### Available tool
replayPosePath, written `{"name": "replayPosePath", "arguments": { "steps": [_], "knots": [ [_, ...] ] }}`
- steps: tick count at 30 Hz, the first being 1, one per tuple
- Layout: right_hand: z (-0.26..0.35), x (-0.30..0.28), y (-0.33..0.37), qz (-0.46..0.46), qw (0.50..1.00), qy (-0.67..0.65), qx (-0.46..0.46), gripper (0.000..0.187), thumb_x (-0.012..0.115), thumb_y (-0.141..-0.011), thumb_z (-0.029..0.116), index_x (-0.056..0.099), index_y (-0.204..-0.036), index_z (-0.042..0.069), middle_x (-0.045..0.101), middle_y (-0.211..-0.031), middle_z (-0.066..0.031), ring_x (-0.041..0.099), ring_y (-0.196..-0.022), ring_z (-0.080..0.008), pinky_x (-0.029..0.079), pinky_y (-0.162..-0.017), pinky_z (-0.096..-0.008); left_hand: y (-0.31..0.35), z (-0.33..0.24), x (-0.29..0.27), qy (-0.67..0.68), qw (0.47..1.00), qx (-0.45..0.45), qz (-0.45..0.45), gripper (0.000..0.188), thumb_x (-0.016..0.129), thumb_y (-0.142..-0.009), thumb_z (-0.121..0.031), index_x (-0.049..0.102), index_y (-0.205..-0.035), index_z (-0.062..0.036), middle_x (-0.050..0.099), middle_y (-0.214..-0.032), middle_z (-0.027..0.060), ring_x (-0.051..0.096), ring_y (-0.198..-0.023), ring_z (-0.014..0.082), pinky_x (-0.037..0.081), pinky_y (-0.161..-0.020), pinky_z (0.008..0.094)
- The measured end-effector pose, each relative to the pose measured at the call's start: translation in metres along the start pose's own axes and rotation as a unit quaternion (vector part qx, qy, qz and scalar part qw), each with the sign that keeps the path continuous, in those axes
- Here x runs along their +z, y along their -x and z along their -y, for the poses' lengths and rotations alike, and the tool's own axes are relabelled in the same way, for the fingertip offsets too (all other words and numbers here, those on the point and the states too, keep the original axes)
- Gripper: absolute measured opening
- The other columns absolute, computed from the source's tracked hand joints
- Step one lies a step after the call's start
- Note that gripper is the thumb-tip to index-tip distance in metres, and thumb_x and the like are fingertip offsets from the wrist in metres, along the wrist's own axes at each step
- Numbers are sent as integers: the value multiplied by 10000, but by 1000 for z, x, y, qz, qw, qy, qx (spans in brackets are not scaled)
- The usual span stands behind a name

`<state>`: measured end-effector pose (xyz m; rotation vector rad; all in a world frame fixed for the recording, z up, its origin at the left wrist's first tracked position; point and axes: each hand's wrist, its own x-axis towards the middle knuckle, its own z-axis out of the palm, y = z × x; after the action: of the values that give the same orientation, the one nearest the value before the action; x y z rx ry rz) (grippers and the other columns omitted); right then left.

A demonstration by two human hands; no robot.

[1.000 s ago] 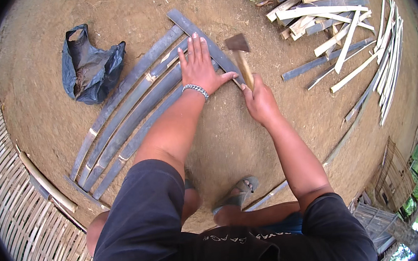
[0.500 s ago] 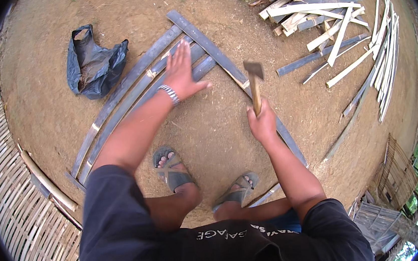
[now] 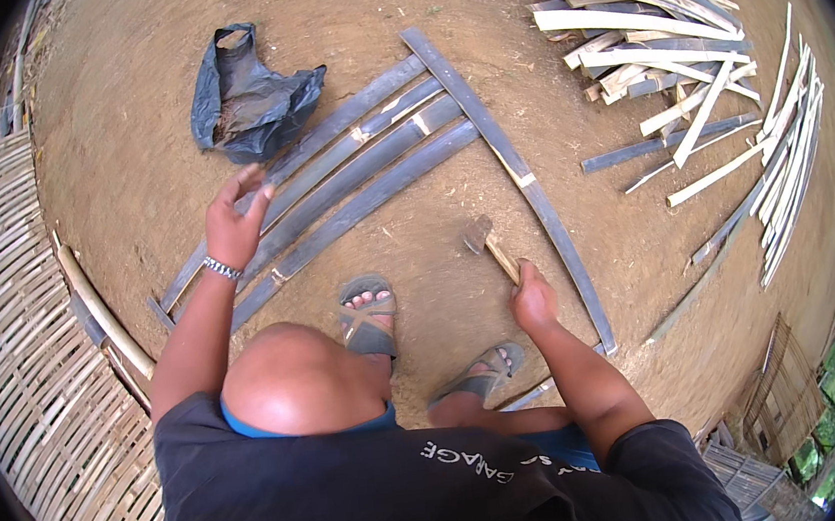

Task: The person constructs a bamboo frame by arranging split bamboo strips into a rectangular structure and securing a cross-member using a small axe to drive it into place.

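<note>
Bamboo slats [image 3: 350, 182] are what I'm working on, a row of four long grey ones lying side by side on the dirt from about 9 o'clock up toward 12, with a fifth slat [image 3: 520, 175] laid across their far ends and running down toward 4 o'clock.

Going left to right: a woven bamboo panel [image 3: 17, 379] sits at 8 o'clock, and a crumpled dark plastic bag [image 3: 246, 101] lies at 11, just beside the slats. My left hand [image 3: 233, 223] hovers over the near end of the row, fingers spread and loose, holding nothing. My sandalled feet [image 3: 368, 315] are planted near the middle. My right hand [image 3: 534, 299] is wrapped tight round the wooden handle of a hammer [image 3: 486, 239], head up and clear of the ground, near the crossing slat. A messy pile of pale cut strips [image 3: 658, 46] is at 1 to 2 o'clock.

My guess: I'm between blows, about to steady a slat. Next move needs the left hand flat on the wood, well off the strike spot, then a clean swing.
</note>
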<state>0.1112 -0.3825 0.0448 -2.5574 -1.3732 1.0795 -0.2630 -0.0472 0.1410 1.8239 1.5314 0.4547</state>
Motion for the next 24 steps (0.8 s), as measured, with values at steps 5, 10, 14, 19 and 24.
{"name": "replayPosePath", "arguments": {
  "steps": [5, 10, 14, 19, 24],
  "knots": [
    [-1, -8, 2, 58, 998, 26, 1, 494, 633, -876, 74, 472, -1342, 63, 576, -1282, -256, 590, -1188, -445, 501, -989, -489, -14, 31, 34, 154, 983, -94, -31, 368, 754, -928, -148, 662, -1219, 58, 746, -1109, 143, 708, -1027, 182, 567, -902, 323],
    [14, -11, -6, 156, 986, 43, 52, 522, 616, -878, 63, 465, -1377, 69, 562, -1323, -241, 583, -1226, -424, 484, -1044, -478, -16, 6, 75, 43, 994, 19, 97, 369, 755, -899, -188, 686, -1206, 5, 748, -1090, 146, 718, -987, 245, 557, -890, 368],
    [16, -25, -12, 176, 982, 53, 33, 532, 593, -884, 83, 487, -1405, 89, 567, -1333, -224, 583, -1243, -402, 484, -1058, -457, -33, -23, 118, -77, 954, 218, 189, 385, 779, -855, -252, 708, -1164, -33, 722, -1111, 171, 669, -1063, 353, 518, -953, 440],
    [12, -32, 6, 147, 988, 34, 41, 564, 646, -869, 132, 501, -1414, 107, 569, -1338, -192, 564, -1269, -374, 487, -1058, -454, -61, -63, 161, -89, 905, 312, 274, 333, 778, -847, -252, 705, -1099, -47, 698, -1132, 158, 631, -1113, 358, 494, -980, 452],
    [22, -24, 37, 113, 990, -5, 86, 633, 718, -837, 190, 497, -1425, 108, 532, -1371, -176, 538, -1289, -367, 479, -1072, -454, -119, -141, 219, -88, 885, 414, 194, 345, 744, -875, -239, 683, -1163, -60, 683, -1183, 154, 616, -1157, 346, 481, -1003, 459]
  ]
}}
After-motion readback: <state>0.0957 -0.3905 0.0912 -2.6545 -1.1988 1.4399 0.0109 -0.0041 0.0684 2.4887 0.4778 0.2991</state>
